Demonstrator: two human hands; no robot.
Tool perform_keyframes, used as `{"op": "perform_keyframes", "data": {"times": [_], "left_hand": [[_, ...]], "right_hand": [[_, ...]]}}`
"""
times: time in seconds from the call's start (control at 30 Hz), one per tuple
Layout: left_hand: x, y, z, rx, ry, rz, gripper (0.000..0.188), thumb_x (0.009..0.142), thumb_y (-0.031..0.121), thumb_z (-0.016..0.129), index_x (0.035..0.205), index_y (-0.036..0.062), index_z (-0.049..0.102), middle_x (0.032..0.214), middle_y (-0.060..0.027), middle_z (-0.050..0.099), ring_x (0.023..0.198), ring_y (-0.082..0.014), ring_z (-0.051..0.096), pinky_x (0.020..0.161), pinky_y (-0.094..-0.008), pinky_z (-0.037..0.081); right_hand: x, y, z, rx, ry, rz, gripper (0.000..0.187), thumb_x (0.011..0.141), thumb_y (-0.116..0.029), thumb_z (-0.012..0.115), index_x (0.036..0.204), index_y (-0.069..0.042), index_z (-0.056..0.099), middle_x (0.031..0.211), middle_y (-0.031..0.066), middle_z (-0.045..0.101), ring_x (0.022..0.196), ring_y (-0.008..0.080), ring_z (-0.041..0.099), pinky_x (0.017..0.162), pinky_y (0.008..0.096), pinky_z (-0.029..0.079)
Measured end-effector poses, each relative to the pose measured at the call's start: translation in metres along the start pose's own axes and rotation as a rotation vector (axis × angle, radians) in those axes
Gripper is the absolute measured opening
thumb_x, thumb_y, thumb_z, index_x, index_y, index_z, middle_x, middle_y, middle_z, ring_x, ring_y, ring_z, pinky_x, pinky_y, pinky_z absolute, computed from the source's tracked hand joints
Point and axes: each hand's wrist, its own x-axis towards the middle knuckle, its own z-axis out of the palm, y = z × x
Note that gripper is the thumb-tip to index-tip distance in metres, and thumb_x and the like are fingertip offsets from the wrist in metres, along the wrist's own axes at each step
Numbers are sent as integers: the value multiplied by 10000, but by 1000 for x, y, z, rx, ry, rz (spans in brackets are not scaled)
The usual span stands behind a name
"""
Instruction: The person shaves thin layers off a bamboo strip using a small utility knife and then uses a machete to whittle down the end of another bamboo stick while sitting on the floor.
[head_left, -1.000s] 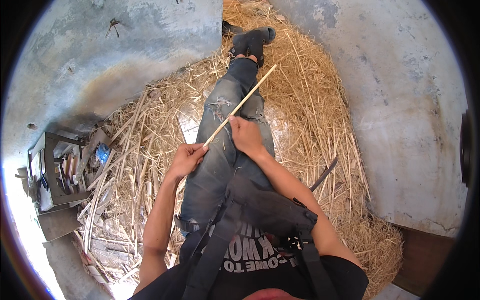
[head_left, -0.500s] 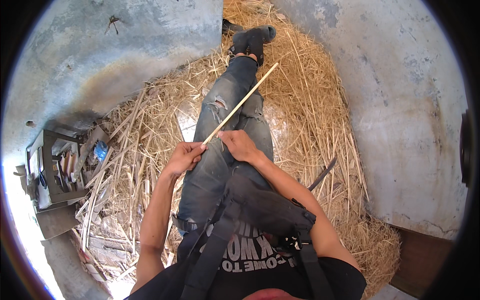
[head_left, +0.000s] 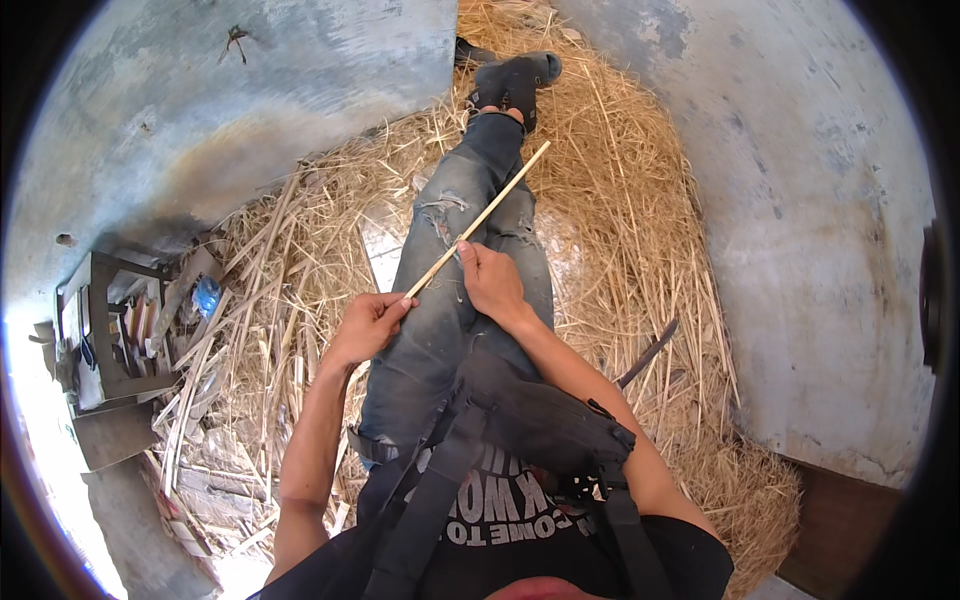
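You've got straw (head_left: 630, 210) underfoot between blotchy grey walls (head_left: 820, 260), and the stick (head_left: 506, 190) slants lengthwise over your jeans (head_left: 408, 365), far tip away and right. Left hand (head_left: 372, 326) pinches its near end; right hand (head_left: 493, 283) curls against it, can't tell if gripping.

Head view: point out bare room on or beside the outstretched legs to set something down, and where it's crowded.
A pale patch shows left of the jeans, bordered by straw. More room: the jeans between the left forearm and black bag. Crowded: around the pale stick, with the left hand and right hand on it, and beside the dark frame.
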Motion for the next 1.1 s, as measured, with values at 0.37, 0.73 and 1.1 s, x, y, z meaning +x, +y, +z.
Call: {"op": "perform_keyframes", "data": {"times": [0.37,0.73,1.1], "left_hand": [[15,-13,-1,-237,-134,-104,255,1049,194,586,1147,-16,694,553,73,409,429,-23,309,403,-241,212],[16,-13,-8,-289,-88,-41,268,1062,229,557,1105,1,691,568,64,417,437,-37,340,416,-228,241],[-13,29,29,-36,43,327,282,1073,229,535,1154,10,693,624,87,444,544,-13,387,495,-214,286]], "right_hand": [[-10,6,0,69,-258,40,597,1060,-464,433,829,33,668,654,254,606,682,450,618,657,503,469],[-27,2,-24,663,-608,71,472,1085,-367,456,835,-13,643,593,4,499,576,100,441,542,315,367],[9,7,-123,314,399,73,274,897,-215,773,1045,-25,642,709,-41,551,648,61,498,604,236,401]]}}
